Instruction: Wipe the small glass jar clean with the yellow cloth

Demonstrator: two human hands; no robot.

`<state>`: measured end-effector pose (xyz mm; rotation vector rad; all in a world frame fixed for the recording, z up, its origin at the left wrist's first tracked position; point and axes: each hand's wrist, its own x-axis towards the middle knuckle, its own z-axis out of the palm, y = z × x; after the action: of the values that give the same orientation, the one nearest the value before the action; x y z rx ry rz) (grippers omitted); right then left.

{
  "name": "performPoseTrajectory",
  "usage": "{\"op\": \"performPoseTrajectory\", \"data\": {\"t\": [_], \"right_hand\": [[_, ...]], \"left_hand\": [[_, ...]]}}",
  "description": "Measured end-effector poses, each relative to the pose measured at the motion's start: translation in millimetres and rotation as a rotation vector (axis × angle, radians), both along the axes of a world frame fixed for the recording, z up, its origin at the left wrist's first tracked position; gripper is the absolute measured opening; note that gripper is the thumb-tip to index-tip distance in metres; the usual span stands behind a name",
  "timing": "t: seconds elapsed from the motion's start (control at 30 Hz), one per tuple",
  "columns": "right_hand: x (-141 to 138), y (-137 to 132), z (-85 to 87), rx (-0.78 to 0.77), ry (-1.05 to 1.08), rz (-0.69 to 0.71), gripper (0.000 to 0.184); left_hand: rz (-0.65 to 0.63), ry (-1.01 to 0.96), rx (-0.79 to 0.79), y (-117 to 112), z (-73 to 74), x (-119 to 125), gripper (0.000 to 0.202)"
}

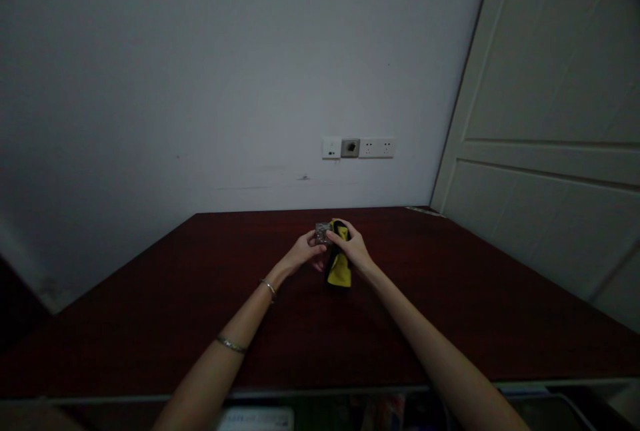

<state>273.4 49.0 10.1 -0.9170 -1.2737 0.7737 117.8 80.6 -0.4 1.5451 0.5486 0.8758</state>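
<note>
Over the middle of the table, my left hand (302, 253) is closed around a small, shiny grey-brown block (323, 232); its exact kind is too small and dark to tell. My right hand (356, 248) grips a yellow and black cloth (341, 272), which hangs down below the fingers. Its thumb reaches across to the right side of the block, so the cloth and the block meet between the two hands. Part of the cloth is hidden behind the right thumb and fingers.
The dark red tabletop (200, 284) runs back to a pale wall (250, 71) with a row of sockets (376, 148). A panelled door (550, 84) stands at the right. Under the table's front edge, an open space holds a white item (257, 419) and other dim objects.
</note>
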Motion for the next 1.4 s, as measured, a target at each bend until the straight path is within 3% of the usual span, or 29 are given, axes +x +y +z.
{"op": "performPoseTrajectory", "data": {"t": [0.23,0.43,0.63,0.87,1.13,1.4], "right_hand": [[2.4,-1.7,-0.4,0.127,-0.150,0.038,0.049],[5.8,-2.5,3.3,0.185,-0.105,0.026,0.041],[6.6,-4.7,6.5,0.231,-0.089,0.007,0.036],[0.7,-14.7,7.9,0.317,-0.191,0.076,0.030],[7.5,-8.0,7.5,0.299,-0.181,-0.011,0.028],[1.7,-17.0,9.0,0.356,-0.237,0.043,0.027]], "left_hand": [[0.059,-0.069,-0.012,-6.6,4.2,2.8,0.073],[0.078,-0.093,0.065,-7.7,4.6,8.1,0.070],[0.099,-0.140,0.130,-5.6,-0.3,15.5,0.069],[0.231,-0.146,0.135,4.3,-7.3,10.3,0.069],[0.139,-0.051,0.151,-2.2,-6.6,12.4,0.077],[0.239,-0.072,0.138,-2.6,-2.6,10.9,0.071]]}}
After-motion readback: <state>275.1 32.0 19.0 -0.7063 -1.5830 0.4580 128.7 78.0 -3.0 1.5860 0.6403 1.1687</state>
